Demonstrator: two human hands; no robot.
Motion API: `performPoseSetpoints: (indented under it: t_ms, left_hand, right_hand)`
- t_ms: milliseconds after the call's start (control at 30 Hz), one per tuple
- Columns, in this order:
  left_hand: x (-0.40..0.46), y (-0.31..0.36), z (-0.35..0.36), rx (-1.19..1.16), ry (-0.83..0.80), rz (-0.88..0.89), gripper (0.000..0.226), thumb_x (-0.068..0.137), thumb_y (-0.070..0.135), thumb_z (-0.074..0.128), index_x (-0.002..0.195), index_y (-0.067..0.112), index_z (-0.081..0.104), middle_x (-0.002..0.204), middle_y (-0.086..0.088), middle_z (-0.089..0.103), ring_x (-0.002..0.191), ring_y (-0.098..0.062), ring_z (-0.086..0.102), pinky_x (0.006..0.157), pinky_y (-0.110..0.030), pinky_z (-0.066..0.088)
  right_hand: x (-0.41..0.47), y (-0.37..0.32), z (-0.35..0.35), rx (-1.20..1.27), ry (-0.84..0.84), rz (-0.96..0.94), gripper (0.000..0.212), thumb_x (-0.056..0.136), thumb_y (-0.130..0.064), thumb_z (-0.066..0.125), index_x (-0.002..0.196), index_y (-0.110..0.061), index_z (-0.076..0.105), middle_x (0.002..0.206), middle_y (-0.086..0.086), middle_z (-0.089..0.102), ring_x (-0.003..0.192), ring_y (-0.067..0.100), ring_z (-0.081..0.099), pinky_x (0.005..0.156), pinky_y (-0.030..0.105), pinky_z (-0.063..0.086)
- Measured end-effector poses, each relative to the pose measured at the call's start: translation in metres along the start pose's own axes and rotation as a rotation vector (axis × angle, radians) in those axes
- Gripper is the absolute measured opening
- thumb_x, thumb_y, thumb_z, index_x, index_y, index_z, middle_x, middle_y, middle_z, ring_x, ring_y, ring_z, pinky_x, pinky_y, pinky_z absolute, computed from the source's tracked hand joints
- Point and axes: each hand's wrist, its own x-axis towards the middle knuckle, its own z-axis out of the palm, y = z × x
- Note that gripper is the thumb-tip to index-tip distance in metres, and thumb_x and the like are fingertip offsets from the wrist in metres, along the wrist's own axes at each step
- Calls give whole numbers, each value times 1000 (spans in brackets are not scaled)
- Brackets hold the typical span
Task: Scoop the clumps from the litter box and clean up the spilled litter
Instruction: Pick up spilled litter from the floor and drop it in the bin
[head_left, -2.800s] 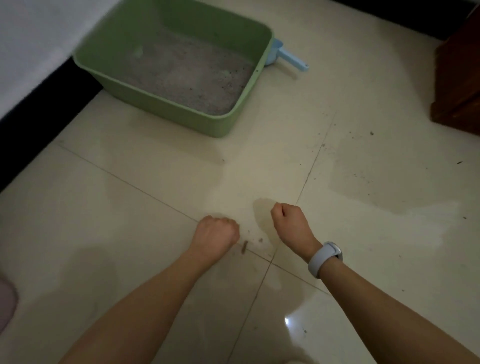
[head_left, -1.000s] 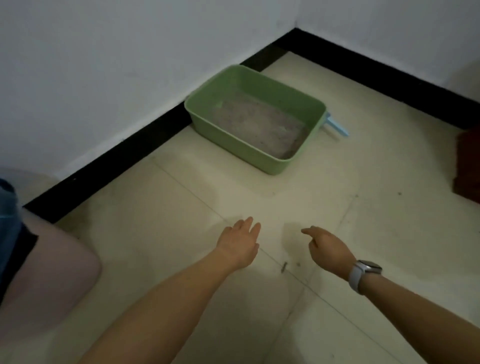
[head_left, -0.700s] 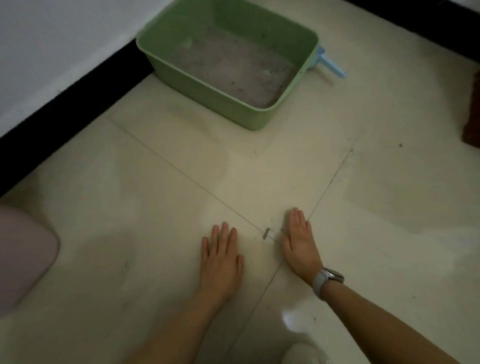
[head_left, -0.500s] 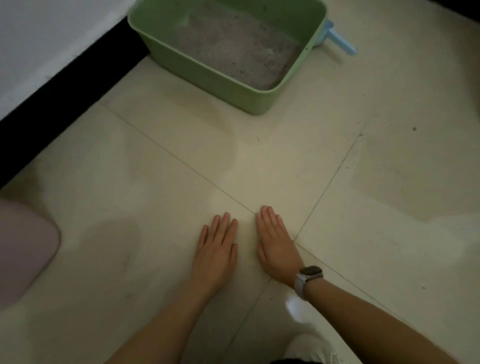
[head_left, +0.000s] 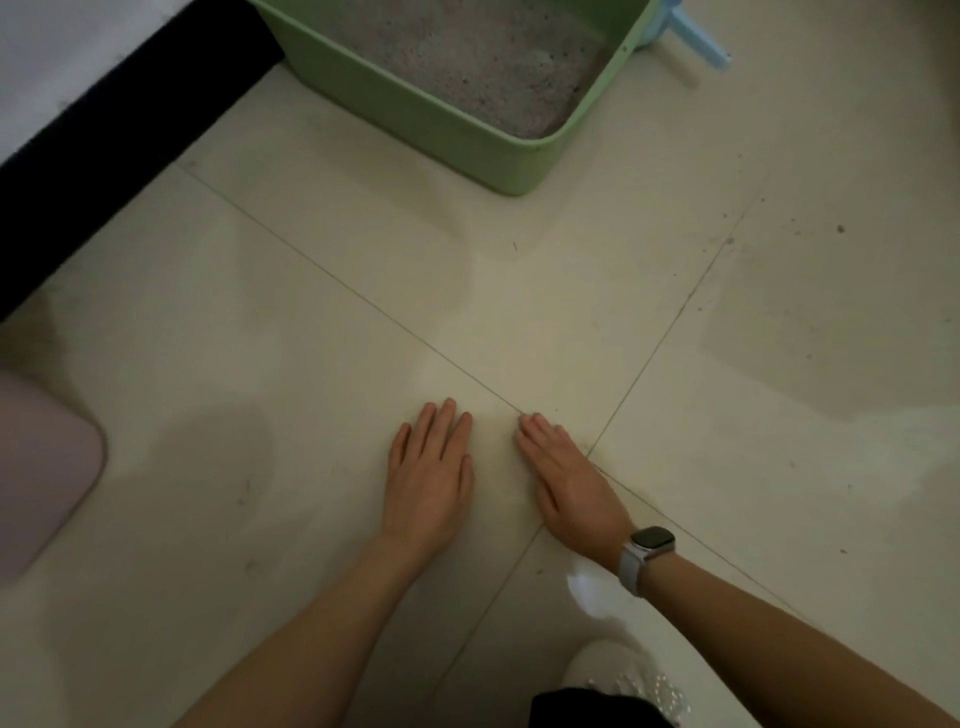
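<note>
I am keeping both hands flat on the floor (head_left: 519, 312), near the place where the tile joints are crossing. My left hand (head_left: 428, 475) is lying palm down with straight fingers, gripping nothing. My right hand (head_left: 566, 480) is also lying flat with straight fingers, turned a little toward the left one, and it is holding nothing. A narrow strip of tile is showing between them. I think I am placing them like two walls so that the loose grains can be pushed together into one small heap; what is lying in the strip is too small for me to see.

The litter box (head_left: 457, 124) is standing at the far edge of the floor, close to the dark baseboard (head_left: 104, 145), with grey litter (head_left: 483, 57) inside. I cannot tell from here whether clumps are remaining in it. The blue scoop (head_left: 693, 34) is lying just beside the box's right wall, well apart from my hands. More dark specks (head_left: 840, 228) are scattered on the tile at the far right, so I judge the cleaning is not yet finished.
</note>
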Motion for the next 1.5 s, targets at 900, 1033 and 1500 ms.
performPoseSetpoints:
  t_ms: [900,1033,1500]
  left_hand:
    - [2,-5,-4,-52,80,60,45,83,26,34,110,9,66,124,-12,61,115,-30,57,90,-48,47]
    - [6,-6,-11,-106,142,16,41,78,26,37,99,8,68,100,-10,66,90,-30,65,71,-37,53]
    - [5,57,32,36,83,-37,66,86,39,33,132,-8,42,142,-22,40,134,-30,23,108,-53,7]
  right_hand:
    - [51,-17,-7,-549,52,308,26,57,-2,31,48,-13,54,39,1,46,32,17,44,39,16,33]
    - [53,-18,-17,-546,-47,299,14,51,-3,64,50,-13,55,43,3,52,36,21,51,39,17,33]
    - [17,12,-45,217,306,686,47,96,-18,37,51,-14,26,49,1,34,56,25,36,53,31,20]
